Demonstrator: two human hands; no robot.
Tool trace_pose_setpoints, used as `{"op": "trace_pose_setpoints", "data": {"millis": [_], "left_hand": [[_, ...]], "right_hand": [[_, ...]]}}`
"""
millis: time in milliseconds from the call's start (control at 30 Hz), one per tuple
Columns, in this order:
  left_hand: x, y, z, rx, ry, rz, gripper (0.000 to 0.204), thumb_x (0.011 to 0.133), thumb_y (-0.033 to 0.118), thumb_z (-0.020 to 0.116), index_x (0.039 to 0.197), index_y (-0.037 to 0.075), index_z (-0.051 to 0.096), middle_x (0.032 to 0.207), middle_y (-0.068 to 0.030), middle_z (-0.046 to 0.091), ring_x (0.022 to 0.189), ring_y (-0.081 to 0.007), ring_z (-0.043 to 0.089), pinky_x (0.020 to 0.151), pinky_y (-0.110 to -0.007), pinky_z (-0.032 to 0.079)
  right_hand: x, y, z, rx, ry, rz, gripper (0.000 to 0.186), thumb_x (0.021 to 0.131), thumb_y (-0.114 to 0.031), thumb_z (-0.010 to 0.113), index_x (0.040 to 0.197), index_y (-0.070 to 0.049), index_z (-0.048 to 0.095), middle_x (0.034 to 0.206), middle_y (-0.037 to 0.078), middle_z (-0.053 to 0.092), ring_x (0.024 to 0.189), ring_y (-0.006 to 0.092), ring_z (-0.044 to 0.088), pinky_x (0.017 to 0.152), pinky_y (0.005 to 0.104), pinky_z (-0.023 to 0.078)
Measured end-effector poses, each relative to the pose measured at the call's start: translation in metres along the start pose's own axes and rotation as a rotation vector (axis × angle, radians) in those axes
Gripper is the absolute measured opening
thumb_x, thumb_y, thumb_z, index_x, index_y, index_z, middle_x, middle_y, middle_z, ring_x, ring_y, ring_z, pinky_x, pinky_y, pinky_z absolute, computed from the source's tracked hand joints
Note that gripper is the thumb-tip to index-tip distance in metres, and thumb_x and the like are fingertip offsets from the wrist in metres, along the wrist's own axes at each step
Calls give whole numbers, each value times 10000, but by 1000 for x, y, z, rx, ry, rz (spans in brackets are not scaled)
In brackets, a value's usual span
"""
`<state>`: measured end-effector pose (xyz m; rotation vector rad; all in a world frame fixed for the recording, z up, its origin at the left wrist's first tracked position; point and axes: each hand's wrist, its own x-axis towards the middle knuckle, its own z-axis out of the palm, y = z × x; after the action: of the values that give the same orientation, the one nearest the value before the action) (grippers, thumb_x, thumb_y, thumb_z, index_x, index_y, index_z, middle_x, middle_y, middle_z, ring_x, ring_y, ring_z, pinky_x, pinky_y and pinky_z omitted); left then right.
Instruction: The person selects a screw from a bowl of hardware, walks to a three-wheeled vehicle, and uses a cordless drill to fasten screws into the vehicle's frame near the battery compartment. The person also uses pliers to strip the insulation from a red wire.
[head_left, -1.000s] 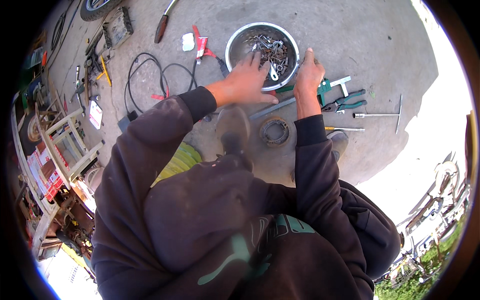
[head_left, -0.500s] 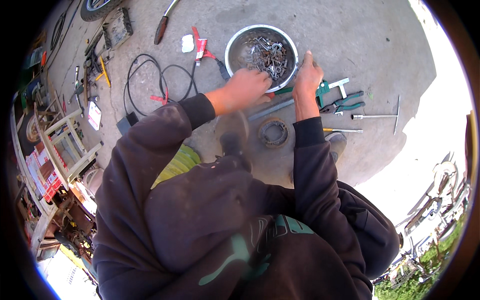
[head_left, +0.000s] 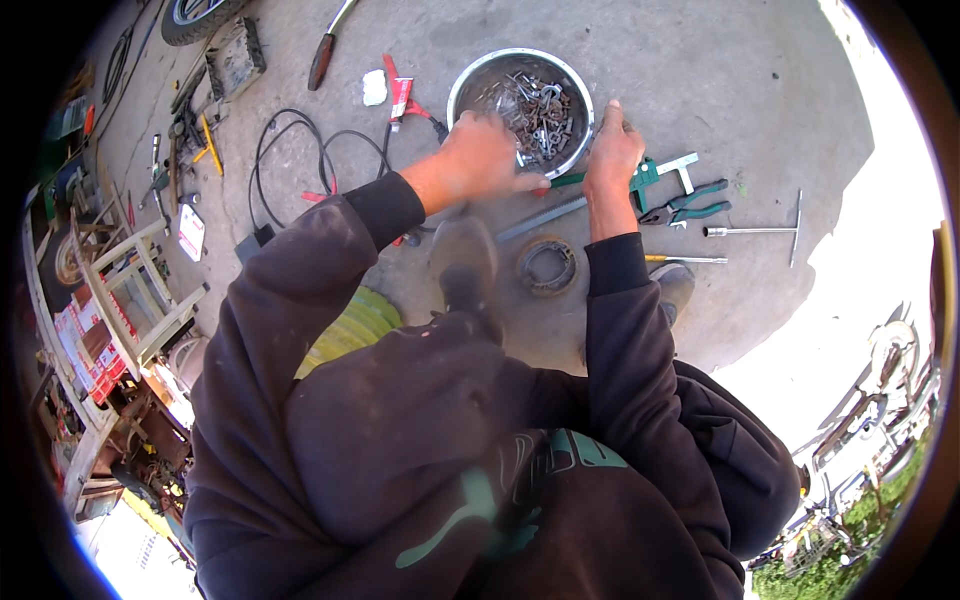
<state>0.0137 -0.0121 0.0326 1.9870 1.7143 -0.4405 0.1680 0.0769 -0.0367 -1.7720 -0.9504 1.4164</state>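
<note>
A shiny metal bowl holds a heap of bolts, nuts and other small hardware. My left hand is over the bowl's near left rim, smeared by motion. Its thumb sticks out to the right, while the fingers are too blurred to read. At the right rim my right hand is closed on the bowl, thumb side up, with most fingers hidden. Just right of that wrist lie a green caliper and green-handled pliers. Nearer me, a dark metal ring rests on the concrete.
A T-handle socket wrench and a yellow-handled tool lie to the right. Left of the bowl are a black cable, red clamps and a white lump. My shoe stands close by.
My left hand has drawn left and slightly up from over the hardware, uncovering more of it. The bowl and my right hand have shifted very slightly left together.
</note>
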Motion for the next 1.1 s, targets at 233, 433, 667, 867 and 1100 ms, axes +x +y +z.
{"op": "trace_pose_setpoints", "data": {"millis": [233,433,667,867,1100], "left_hand": [[1,19,-16,-122,4,78,622,899,559,517,914,-36,699,1079,-203,650,995,-286,638,897,-414,437],[51,-15,23,53,527,344,447,917,349,550,1259,64,573,1388,-76,520,1296,-232,460,1059,-439,367],[17,-30,16,108,342,155,577,888,487,573,1291,74,568,1447,-90,469,1351,-271,405,1110,-451,313],[-3,-23,2,139,194,31,523,878,464,590,1104,-2,666,1350,-151,548,1236,-311,504,1068,-449,352],[27,-19,-1,-3,239,216,506,870,427,608,1137,0,650,1361,-155,541,1261,-278,495,1060,-429,365]], "right_hand": [[3,2,-2,-34,-12,-17,514,966,-338,554,826,152,624,692,99,591,659,169,499,633,363,437],[-7,-9,0,-279,-4,-157,557,874,-417,663,674,101,616,599,199,601,596,246,577,642,404,475],[-12,-6,-8,-583,-15,-182,583,722,-450,789,646,99,611,671,295,623,690,444,636,701,485,488],[-15,9,-2,-499,22,-127,563,731,-431,777,672,108,626,692,286,641,698,418,652,706,466,492],[-24,12,-1,-411,-48,-85,463,779,-383,723,778,79,684,751,262,670,748,407,666,737,450,497]]}}
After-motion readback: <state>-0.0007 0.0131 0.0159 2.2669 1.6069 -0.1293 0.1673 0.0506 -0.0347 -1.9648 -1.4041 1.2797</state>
